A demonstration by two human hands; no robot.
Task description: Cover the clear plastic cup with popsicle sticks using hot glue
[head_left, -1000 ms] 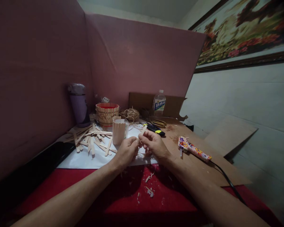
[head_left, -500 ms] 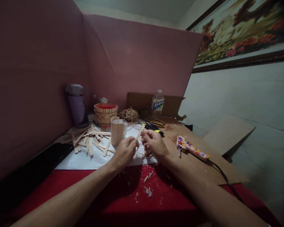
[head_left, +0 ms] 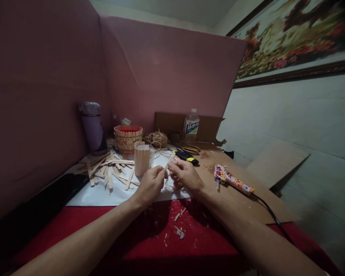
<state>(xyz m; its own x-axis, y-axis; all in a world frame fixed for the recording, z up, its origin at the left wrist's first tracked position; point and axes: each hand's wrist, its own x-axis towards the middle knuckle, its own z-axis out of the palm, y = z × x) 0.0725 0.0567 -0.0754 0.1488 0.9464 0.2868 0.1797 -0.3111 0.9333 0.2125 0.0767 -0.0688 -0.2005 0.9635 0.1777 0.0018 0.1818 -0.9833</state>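
My left hand (head_left: 150, 184) and my right hand (head_left: 185, 174) meet over the white sheet (head_left: 97, 193), fingers pinched together on one wooden craft stick (head_left: 170, 158) that points up and away. Just beyond the hands stands a clear cup clad in sticks (head_left: 143, 159). A heap of loose craft sticks (head_left: 107, 168) lies to its left. Wood shavings (head_left: 178, 230) lie on the red cloth (head_left: 161, 245) below my wrists.
A patterned glue gun (head_left: 231, 179) with a black cord lies on the cardboard at right. Behind are a stick-covered red pot (head_left: 128, 138), twine ball (head_left: 157, 138), purple flask (head_left: 92, 126), water bottle (head_left: 191, 125), a black-and-yellow knife (head_left: 186, 156). Pink boards wall the left and back.
The two hands have shifted slightly on the stick, and its tip has dropped a little. The view has barely moved.
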